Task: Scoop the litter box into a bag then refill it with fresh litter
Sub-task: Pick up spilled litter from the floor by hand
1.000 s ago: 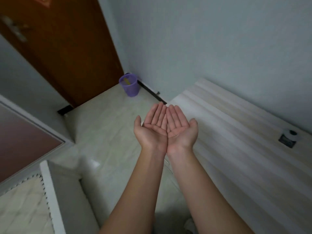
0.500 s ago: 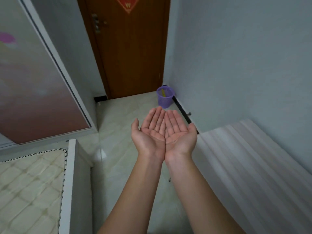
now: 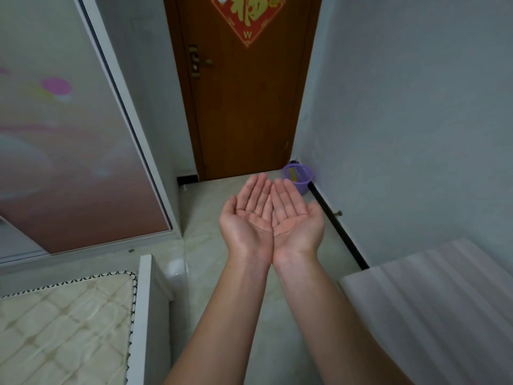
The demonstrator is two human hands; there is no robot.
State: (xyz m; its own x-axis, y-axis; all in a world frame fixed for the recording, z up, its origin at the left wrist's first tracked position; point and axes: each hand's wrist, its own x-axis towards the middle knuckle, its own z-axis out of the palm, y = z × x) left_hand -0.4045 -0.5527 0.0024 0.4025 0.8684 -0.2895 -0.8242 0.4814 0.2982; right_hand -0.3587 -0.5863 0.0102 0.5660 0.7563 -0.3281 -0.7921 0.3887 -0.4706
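My left hand [image 3: 248, 215] and my right hand [image 3: 295, 216] are held out in front of me, palms up, side by side with their inner edges touching. The fingers are straight and both palms hold nothing. They hover above a pale tiled floor [image 3: 205, 218]. No litter box, scoop, bag or litter shows in this view.
A brown door [image 3: 244, 107] with a red decoration stands shut ahead. A small purple basket [image 3: 298, 177] sits in the corner by the door. A sliding wardrobe panel [image 3: 69, 148] is on the left, a mattress [image 3: 63, 323] at lower left, a pale wooden surface [image 3: 433, 301] at lower right.
The view has swung left and up, bringing the door and wardrobe into sight. My hands have stayed together, palms up.
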